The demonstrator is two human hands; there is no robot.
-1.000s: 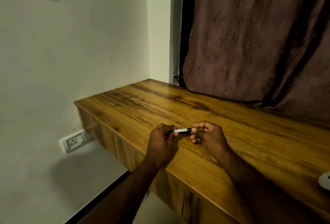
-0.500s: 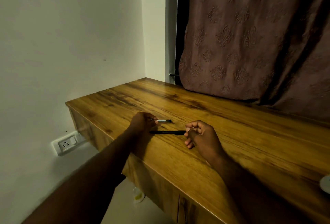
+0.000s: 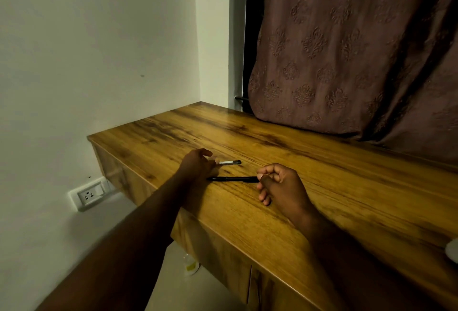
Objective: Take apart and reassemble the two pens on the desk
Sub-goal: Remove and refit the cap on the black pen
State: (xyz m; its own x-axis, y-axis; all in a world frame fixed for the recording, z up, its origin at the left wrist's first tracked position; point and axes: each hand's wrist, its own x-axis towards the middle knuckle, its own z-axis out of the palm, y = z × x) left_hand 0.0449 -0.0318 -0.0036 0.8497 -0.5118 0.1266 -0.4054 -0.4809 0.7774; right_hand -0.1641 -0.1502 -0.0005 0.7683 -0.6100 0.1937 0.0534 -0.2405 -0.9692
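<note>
Around the action first: a brown patterned curtain [image 3: 347,50] hangs down the far right and drapes onto the back of the wooden desk [image 3: 309,162], with a white wall to the left and a wall socket [image 3: 88,195] low beside the desk's end. At the right edge a white object [image 3: 452,248] pokes into view, too cropped to name. On the floor under the desk sits a clear plastic item [image 3: 190,265] with a yellow patch, too dim to identify. The cupboard door [image 3: 223,261] below the desk top is closed, so its contents are hidden.

Nothing blocks the pens. The short pen piece [image 3: 230,162], white at one end and dark at the other, lies flat on the desk. The left hand [image 3: 198,165] is right at its white end, forefinger lifted, thumb tip meeting the piece; whether it actually pinches it, I cannot tell. Just nearer, the black pen [image 3: 231,179] lies across the wood, and the right hand [image 3: 280,187], fingers curled in, pinches its right end between thumb and forefinger
</note>
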